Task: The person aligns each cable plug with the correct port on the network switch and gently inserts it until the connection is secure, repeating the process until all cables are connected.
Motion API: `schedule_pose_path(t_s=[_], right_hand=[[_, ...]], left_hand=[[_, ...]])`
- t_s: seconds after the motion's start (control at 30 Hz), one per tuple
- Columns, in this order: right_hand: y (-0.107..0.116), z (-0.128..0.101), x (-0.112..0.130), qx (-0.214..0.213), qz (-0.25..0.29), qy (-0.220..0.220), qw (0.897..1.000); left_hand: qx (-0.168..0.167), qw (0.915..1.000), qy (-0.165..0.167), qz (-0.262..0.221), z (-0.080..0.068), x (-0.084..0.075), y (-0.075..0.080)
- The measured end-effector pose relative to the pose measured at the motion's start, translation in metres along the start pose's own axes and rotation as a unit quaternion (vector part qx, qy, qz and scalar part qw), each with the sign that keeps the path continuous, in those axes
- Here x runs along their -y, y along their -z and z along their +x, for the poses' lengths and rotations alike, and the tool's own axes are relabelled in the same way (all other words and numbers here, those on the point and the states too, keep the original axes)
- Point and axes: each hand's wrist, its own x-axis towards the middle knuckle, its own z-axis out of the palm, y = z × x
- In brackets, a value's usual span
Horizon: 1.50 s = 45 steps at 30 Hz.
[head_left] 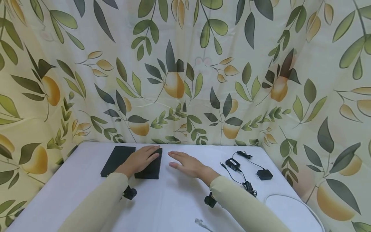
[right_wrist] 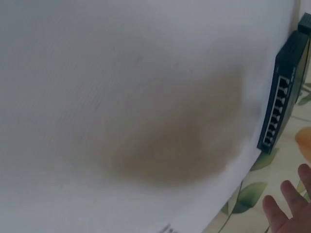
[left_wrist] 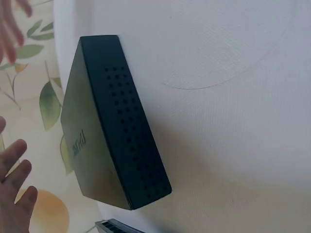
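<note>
Black box [head_left: 149, 166], flat and slab-shaped, lies on the white counter [head_left: 87, 199] under the person's left hand [head_left: 141, 159]. That hand rests palm down on its top with fingers straight and relaxed, not curled around it. The left wrist view shows a black box [left_wrist: 116, 131] with rows of vent holes along one side.

The right hand [head_left: 186, 164] lies flat on the counter just beside the box, fingers spread and straight, holding nothing and apart from the box. A second black box [head_left: 118, 159] sits touching or just beside the first, on its left. The right wrist view shows a row of ports [right_wrist: 276, 114] on a box edge.

To the right, well apart from both hands, a small black adapter [head_left: 233, 164], a plug block [head_left: 264, 174] and their thin cable [head_left: 246, 185] lie loose. A white round object [head_left: 292, 209] shows at the near right corner, and a small clear connector [head_left: 199, 222] lies at the near edge.

Risks, as I judge them: the open left hand has no grip, so a push could slide the box into its neighbour. The right sleeve [head_left: 246, 209] could snag the loose cable and drag the adapter.
</note>
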Motion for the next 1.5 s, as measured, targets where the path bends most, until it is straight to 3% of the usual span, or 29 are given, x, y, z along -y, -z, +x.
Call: schedule_pose_path(t_s=[0.13,0.3,0.5,0.63,0.73,0.87,0.97,1.2,1.5], right_hand=[[-0.007,0.004,0.009,-0.002,0.035,-0.013,0.999],[-0.014,0.009,0.016,-0.03,0.102,-0.035,0.994],[-0.029,0.015,0.019,-0.076,0.205,-0.056,0.974],[-0.042,0.017,0.02,-0.101,0.241,-0.049,0.964],[-0.049,0.018,0.021,-0.108,0.286,-0.049,0.951],[-0.056,0.019,0.025,-0.099,0.366,-0.075,0.922],[-0.061,0.021,0.029,-0.093,0.398,-0.089,0.908],[-0.071,0.024,0.043,-0.067,0.395,-0.103,0.91],[-0.082,0.034,0.05,-0.116,0.423,-0.161,0.884]], left_hand=[[-0.008,0.9994,0.032,-0.01,-0.003,0.005,0.003],[-0.03,0.9982,0.048,-0.019,-0.007,0.014,0.006],[-0.048,0.9955,0.061,-0.054,-0.009,0.022,0.0],[-0.061,0.9935,0.058,-0.076,-0.015,0.028,-0.005],[-0.069,0.9911,0.063,-0.095,-0.018,0.032,-0.007],[-0.075,0.9857,0.084,-0.126,-0.02,0.037,-0.009],[-0.083,0.9837,0.09,-0.131,-0.018,0.042,-0.012],[-0.1,0.9805,0.133,-0.105,-0.011,0.047,-0.019],[-0.111,0.9779,0.15,-0.095,-0.011,0.046,-0.021]])
